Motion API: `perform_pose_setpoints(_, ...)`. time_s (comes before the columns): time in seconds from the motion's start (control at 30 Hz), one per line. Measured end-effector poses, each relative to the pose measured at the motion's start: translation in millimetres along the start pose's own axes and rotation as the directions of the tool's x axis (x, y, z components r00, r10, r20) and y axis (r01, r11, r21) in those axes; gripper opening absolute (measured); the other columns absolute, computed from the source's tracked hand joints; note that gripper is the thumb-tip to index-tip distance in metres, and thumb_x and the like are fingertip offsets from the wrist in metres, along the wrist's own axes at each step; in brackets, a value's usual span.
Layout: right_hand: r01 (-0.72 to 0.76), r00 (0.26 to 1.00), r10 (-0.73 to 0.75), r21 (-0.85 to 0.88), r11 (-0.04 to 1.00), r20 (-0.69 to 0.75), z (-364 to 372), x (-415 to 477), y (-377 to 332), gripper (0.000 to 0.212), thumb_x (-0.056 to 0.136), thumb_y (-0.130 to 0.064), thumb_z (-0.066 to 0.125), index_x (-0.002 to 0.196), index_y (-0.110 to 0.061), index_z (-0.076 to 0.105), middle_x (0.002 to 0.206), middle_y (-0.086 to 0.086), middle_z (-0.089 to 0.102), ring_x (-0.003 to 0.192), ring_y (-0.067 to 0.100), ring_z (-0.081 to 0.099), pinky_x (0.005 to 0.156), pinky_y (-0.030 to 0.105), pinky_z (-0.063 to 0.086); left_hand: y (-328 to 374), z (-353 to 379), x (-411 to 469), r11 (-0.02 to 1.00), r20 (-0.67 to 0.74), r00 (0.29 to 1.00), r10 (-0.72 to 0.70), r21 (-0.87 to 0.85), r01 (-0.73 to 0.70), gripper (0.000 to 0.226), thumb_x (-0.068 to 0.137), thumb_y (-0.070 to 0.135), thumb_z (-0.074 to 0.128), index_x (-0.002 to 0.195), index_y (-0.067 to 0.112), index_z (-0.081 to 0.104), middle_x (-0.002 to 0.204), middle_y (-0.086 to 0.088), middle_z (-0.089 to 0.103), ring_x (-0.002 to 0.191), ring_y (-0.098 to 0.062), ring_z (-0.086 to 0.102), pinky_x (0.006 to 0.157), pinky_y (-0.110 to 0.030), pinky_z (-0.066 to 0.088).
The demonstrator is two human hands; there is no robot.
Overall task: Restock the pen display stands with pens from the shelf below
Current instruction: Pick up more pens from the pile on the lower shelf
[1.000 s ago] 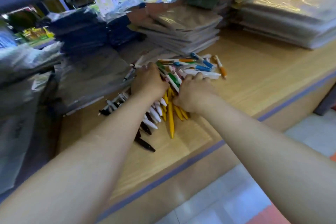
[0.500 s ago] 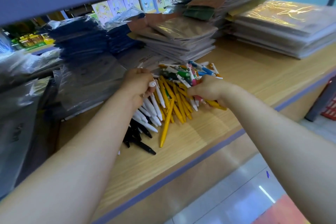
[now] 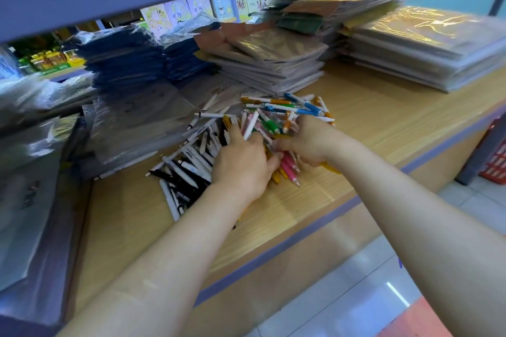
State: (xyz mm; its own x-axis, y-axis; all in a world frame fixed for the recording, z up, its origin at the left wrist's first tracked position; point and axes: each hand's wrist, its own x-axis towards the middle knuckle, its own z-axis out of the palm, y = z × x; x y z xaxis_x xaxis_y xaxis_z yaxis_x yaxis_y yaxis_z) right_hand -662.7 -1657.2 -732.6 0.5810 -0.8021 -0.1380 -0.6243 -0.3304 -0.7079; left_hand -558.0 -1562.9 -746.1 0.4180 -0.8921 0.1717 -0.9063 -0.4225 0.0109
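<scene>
Digging through the pens [image 3: 273,115], heaped loose on the wooden shelf [image 3: 383,123] just in front of the wrapped stacks [image 3: 273,63]. Gripping a bunch of pink and yellow ones in the right hand [image 3: 309,139], with fingers curled round them and the ends poking out underneath. Pressing the left hand [image 3: 241,169] into the black and white side of the heap, right beside the other hand, with fingers shoved in among them. Honestly can't tell whether it's holding any.
</scene>
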Motion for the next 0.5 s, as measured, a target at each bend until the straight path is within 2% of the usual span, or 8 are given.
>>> perform_pose_setpoints(0.1, -0.052, 0.999, 0.051, 0.101, 0.994, 0.007, -2.8, 2.6, 12.0, 0.032, 0.089, -0.035, 0.067, 0.109, -0.021, 0.048, 0.075, 0.004, 0.059, 0.060, 0.017, 0.051, 0.058, 0.030, 0.042, 7.7, 3.1, 0.7, 0.996, 0.038, 0.999, 0.008, 0.087, -0.011, 0.055, 0.093, 0.052, 0.049, 0.135, 0.019, 0.039, 0.132, -0.015, 0.033, 0.095, -0.033, 0.056, 0.065, -0.035, 0.040)
perform_pose_setpoints(0.2, -0.136, 0.990, 0.140, 0.206, 0.969, -0.006, -4.3, 5.1, 25.0, 0.039, 0.081, -0.037, 0.074, 0.102, -0.009, 0.056, 0.071, 0.006, 0.061, 0.056, 0.019, 0.052, 0.055, 0.032, 0.042, 14.6, 5.5, 8.0, 0.990, 0.067, 0.998, -0.003, 0.139, -0.007, 0.054, 0.092, 0.044, 0.055, 0.138, 0.021, 0.037, 0.127, -0.017, 0.041, 0.100, -0.035, 0.056, 0.066, -0.035, 0.037)
perform_pose_setpoints(0.33, -0.187, 0.982, 0.189, 0.300, 0.936, 0.022, -4.1, 2.2, 34.8, 0.027, 0.084, -0.028, 0.072, 0.091, -0.006, 0.059, 0.061, 0.009, 0.057, 0.047, 0.019, 0.048, 0.048, 0.030, 0.039, 21.5, 6.3, 18.0, 0.989, 0.070, 0.997, 0.016, 0.148, -0.027, 0.056, 0.089, 0.037, 0.060, 0.137, 0.022, 0.035, 0.114, -0.014, 0.056, 0.100, -0.033, 0.058, 0.064, -0.034, 0.039)
perform_pose_setpoints(0.43, -0.214, 0.977, 0.201, 0.419, 0.883, 0.076, -4.3, 0.9, 37.8, 0.024, 0.087, -0.020, 0.069, 0.098, -0.003, 0.056, 0.052, 0.006, 0.052, 0.042, 0.017, 0.044, 0.040, 0.027, 0.037, 18.5, 6.5, 24.0, 0.995, 0.084, 0.996, 0.023, 0.093, -0.031, 0.057, 0.087, 0.035, 0.064, 0.136, 0.022, 0.039, 0.106, -0.008, 0.062, 0.097, -0.030, 0.060, 0.064, -0.033, 0.041)
perform_pose_setpoints(0.5, -0.207, 0.978, 0.197, 0.412, 0.887, 0.067, -5.9, -0.4, 37.6, 0.023, 0.087, -0.020, 0.069, 0.096, -0.004, 0.055, 0.050, 0.004, 0.052, 0.041, 0.016, 0.044, 0.040, 0.026, 0.036, 11.6, 6.2, 29.0, 1.000, 0.098, 0.995, 0.021, -0.009, -0.020, 0.059, 0.081, 0.034, 0.067, 0.134, 0.024, 0.042, 0.097, -0.004, 0.062, 0.089, -0.027, 0.060, 0.063, -0.032, 0.043)
